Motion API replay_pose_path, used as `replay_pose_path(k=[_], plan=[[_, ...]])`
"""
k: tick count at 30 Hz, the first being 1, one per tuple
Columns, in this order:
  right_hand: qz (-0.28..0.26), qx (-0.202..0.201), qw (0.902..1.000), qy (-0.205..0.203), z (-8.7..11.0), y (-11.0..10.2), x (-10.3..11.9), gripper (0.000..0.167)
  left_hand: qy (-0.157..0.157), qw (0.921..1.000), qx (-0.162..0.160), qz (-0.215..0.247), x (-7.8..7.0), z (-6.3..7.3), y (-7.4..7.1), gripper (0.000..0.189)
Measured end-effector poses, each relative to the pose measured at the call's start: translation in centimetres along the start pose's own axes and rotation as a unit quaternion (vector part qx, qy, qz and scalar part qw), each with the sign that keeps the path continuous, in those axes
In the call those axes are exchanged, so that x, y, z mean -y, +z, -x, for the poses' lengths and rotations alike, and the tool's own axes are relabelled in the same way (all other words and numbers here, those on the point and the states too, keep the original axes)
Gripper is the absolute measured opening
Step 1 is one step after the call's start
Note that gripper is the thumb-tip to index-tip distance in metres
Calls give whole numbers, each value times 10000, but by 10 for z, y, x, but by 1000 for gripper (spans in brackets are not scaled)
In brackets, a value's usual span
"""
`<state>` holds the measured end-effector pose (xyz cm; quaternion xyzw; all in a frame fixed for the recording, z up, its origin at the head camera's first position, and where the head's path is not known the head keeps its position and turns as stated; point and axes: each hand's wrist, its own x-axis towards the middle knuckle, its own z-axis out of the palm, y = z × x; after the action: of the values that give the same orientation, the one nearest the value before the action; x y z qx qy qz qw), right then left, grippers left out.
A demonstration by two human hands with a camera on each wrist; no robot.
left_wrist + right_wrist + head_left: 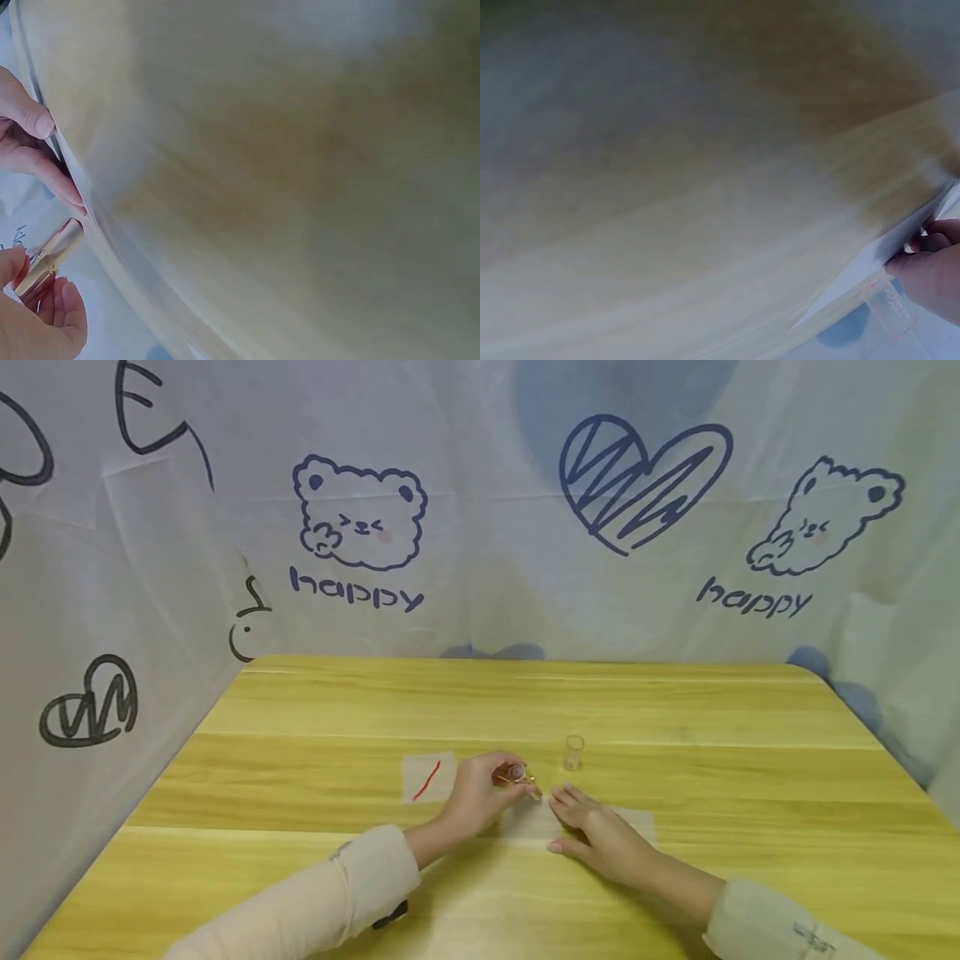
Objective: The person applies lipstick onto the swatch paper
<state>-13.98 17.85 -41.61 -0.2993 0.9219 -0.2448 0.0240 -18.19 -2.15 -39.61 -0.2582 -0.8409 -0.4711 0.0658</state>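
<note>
My left hand [480, 793] pinches a shiny gold lipstick tube [46, 262] between thumb and fingers. In the head view the tube points down right, its tip end close over a white sheet of paper [528, 828]. Flat on that sheet rests my right hand [603, 839], fingers extended and pointing left, covering part of the paper. The right wrist view has the paper [866, 266] beneath the fingertips of this hand. Just beyond the hands stands a clear cylindrical cap [573, 753] with a pinkish rim.
Left of my left hand lies a second white paper [415, 778] bearing a slanted red stroke [427, 781]. Everything sits on a yellow wood-grain table [300, 727]. Behind it hangs a pale cloth [487, 527] with doodles.
</note>
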Motion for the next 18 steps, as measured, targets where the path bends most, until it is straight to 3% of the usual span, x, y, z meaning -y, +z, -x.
replay_pose_path(k=[18], plan=[[-86,66,9999,6,2,-1,-1,58,-133,9995,274,-33,-5,-2,9,27]])
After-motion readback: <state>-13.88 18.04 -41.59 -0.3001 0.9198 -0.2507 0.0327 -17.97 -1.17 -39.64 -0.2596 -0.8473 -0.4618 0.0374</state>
